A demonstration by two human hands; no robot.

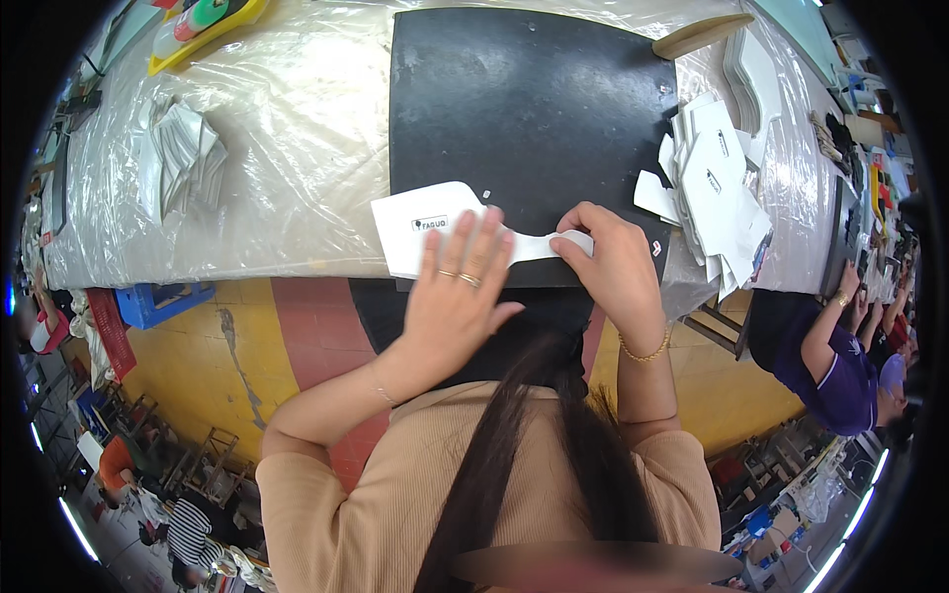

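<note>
A flat white cut piece point(400, 242) with a small dark printed label lies at the near edge of a black mat point(534, 109). My left hand point(463, 262) rests on it, fingers stretched and spread, pressing it flat beside the label. The piece narrows toward the right into a curved strip. At that end my right hand point(608, 257) pinches the strip's tip between thumb and fingers. Right of the mat sits a loose pile of similar white pieces point(712, 183), some with the same label.
A wooden-handled tool point(702, 37) lies across the mat's far right corner. More white pieces are stacked at the left point(180, 158) and at the far right point(753, 79). A yellow tray point(242, 18) holds a bottle. Clear plastic sheeting point(306, 128) covers the table. Co-workers sit at the right.
</note>
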